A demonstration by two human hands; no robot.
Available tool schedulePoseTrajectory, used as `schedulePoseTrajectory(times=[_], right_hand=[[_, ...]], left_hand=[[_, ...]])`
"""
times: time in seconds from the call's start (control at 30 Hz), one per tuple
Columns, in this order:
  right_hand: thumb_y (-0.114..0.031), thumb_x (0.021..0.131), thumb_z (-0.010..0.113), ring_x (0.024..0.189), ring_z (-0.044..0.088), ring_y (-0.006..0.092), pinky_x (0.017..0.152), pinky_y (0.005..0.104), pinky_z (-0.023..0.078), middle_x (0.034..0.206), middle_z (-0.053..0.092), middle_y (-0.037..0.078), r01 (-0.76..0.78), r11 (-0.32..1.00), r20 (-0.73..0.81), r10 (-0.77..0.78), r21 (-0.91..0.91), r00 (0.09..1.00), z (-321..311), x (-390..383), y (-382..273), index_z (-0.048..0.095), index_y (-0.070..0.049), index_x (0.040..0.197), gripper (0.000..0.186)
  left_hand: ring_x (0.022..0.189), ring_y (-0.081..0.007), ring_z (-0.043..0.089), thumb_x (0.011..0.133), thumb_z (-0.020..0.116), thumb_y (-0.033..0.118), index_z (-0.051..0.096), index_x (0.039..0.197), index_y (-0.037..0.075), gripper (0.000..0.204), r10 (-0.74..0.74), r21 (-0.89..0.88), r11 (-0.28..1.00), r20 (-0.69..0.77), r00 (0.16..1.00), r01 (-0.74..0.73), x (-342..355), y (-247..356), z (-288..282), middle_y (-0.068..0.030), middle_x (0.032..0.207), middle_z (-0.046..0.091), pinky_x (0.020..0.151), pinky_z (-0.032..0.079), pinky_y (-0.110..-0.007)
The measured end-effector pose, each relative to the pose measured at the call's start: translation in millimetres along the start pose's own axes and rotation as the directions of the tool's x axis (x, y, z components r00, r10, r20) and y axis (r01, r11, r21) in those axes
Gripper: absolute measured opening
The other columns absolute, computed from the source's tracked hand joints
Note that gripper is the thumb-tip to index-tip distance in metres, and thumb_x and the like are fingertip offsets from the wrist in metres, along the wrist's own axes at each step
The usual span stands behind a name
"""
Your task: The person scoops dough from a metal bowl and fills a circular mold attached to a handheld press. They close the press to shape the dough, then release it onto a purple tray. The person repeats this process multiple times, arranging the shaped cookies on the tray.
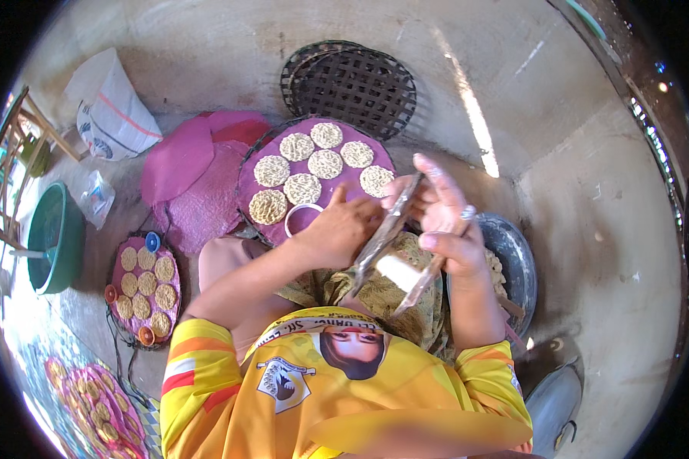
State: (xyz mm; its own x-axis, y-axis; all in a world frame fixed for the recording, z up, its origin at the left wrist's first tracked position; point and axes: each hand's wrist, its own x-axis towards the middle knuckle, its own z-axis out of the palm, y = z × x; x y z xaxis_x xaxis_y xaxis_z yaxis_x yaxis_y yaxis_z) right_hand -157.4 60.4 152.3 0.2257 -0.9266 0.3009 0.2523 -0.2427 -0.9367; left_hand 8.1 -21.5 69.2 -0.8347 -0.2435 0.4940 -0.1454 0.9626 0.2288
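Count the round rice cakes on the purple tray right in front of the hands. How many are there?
7 rice cakes on the purple tray: two at the far edge, three across the middle, one nearest, one beside it. An eighth is partly hidden by fingers.

Bare concrete floor (589, 229) lies open to the right, while the purple tray (318, 172), dark woven tray (352, 80) and metal basin (517, 260) crowd the space just ahead.

We see a green basin (53, 237) at far left, a white sack (115, 111) behind it, and dark woven trays (352, 80) stacked on the floor.
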Motion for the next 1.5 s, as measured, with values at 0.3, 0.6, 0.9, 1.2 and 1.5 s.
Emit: schedulePoseTrajectory(times=[0.3, 0.6, 0.9, 1.2, 1.5], right_hand=[[-0.035, 0.069, 0.055, 0.109, 0.043, 0.0408, 0.094, 0.0506, 0.034, 0.109, 0.047, 0.022, 0.029, 0.979, 0.007, -0.031, 0.201, 0.999, -28.6, 69.4, -41.4, 0.019, -0.013, 0.136, 0.08], [-0.024, 0.075, 0.049, 0.102, 0.047, 0.041, 0.091, 0.0499, 0.036, 0.114, 0.043, 0.03, -0.466, 0.798, 0.109, 0.462, 0.382, 0.88, -39.8, 115.0, 53.4, 0.025, -0.01, 0.132, 0.064], [-0.025, 0.065, 0.051, 0.049, 0.044, 0.0185, 0.048, 0.034, 0.041, 0.066, 0.048, 0.008, -0.823, 0.563, -0.23, 0.814, 0.081, 0.534, -69.2, 157.3, 130.9, 0.044, -0.012, 0.118, 0.054], [-0.024, 0.065, 0.044, 0.073, 0.058, 0.0331, 0.07, 0.0457, 0.048, 0.082, 0.056, 0.019, -0.901, 0.424, -0.251, 0.865, -0.094, 0.433, -84.2, 170.8, 148.5, 0.038, -0.003, 0.121, 0.061], [-0.051, 0.074, 0.054, 0.076, 0.056, 0.032, 0.069, 0.045, 0.046, 0.084, 0.054, 0.019, -0.889, 0.457, -0.236, 0.861, -0.032, 0.451, -41.0, 176.4, 156.8, 0.044, -0.004, 0.111, 0.06]], left_hand=[[0.115, -0.0335, 0.041, 0.061, 0.039, 0.08, 0.018, 0.135, 0.003, 0.109, 0.152, -0.362, -0.913, 0.12, 0.981, 0.186, -17.6, 63.2, 51.3, -0.0228, 0.124, 0.04, 0.093, 0.034, -0.049], [0.114, -0.0376, 0.04, 0.062, 0.046, 0.076, 0.02, 0.135, 0.006, 0.104, 0.18, -0.008, -0.984, -0.059, 0.982, 0.18, -35.2, 74.1, 53.6, -0.0239, 0.123, 0.04, 0.087, 0.038, -0.048], [0.103, -0.0262, 0.046, 0.073, 0.05, 0.057, 0.029, 0.131, 0.007, 0.08, -0.006, 0.056, -0.998, -0.063, 0.998, -0.002, -42.8, 52.2, 69.5, -0.0112, 0.109, 0.046, 0.074, 0.039, -0.035], [0.101, -0.0242, 0.047, 0.074, 0.05, 0.054, 0.036, 0.127, 0.003, 0.075, -0.045, 0.17, -0.985, -0.094, 0.995, -0.028, -43.0, 50.4, 59.3, -0.0099, 0.108, 0.047, 0.075, 0.037, -0.033], [0.1, -0.0253, 0.048, 0.068, 0.042, 0.072, 0.04, 0.121, -0.001, 0.091, -0.155, 0.035, -0.988, -0.099, 0.983, -0.152, -55.5, 53.6, 58.8, -0.0111, 0.108, 0.051, 0.074, 0.036, -0.031]])
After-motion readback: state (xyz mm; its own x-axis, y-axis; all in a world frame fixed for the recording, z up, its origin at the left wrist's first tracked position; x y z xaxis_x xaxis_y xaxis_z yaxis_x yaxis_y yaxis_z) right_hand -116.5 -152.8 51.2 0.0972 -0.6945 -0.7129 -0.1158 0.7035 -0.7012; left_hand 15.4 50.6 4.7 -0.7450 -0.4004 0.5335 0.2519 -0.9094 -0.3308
